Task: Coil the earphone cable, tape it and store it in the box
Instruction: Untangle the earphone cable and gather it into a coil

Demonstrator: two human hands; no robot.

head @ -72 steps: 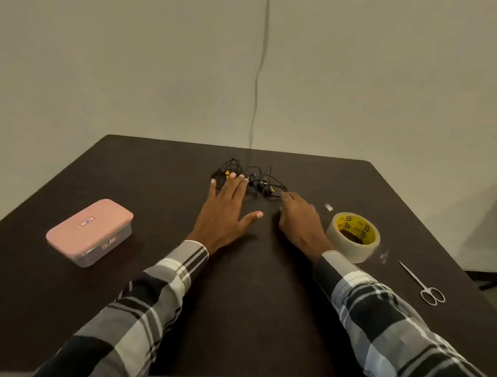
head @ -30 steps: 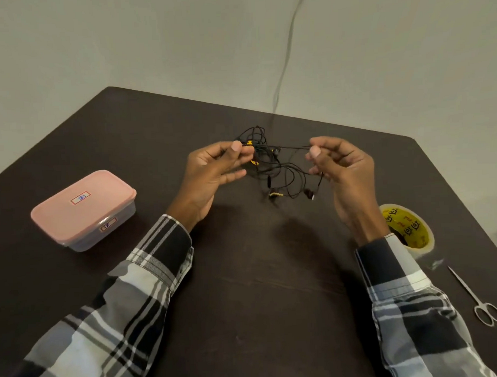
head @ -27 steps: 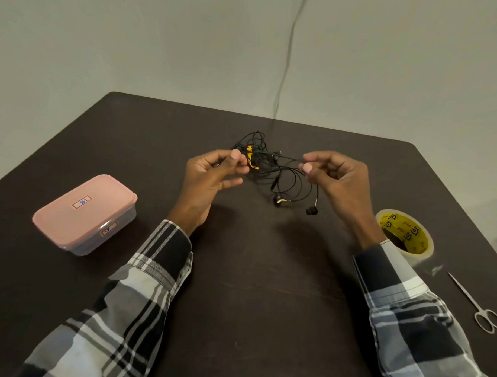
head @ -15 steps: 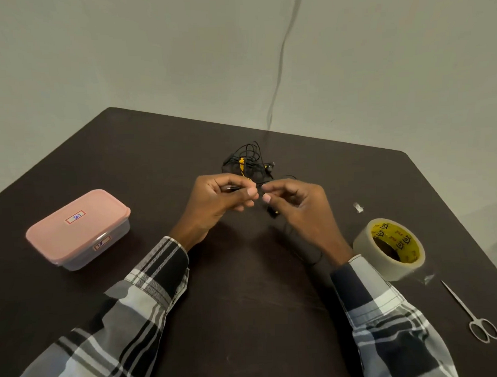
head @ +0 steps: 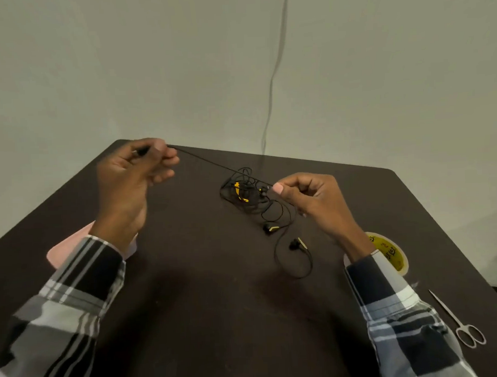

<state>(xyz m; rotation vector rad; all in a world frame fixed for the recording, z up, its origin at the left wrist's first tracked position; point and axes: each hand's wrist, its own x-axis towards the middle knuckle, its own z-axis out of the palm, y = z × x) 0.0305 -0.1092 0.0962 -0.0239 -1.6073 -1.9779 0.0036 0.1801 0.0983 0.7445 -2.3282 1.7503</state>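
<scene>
Head view: the left hand (head: 128,178) pinches the plug end of a thin black earphone cable (head: 204,161), raised up and to the left. The right hand (head: 306,197) pinches the same strand lower down, so it runs taut between the two grips. Beyond the right pinch, the rest lies tangled on the dark table (head: 203,302). To coil well, feed slack gently through the right fingers, avoiding tugging the knot tighter.

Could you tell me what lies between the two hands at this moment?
In the head view, a taut stretch of earphone cable runs from the left hand to the right hand, passing above the tangled rest of it on the table.
</scene>
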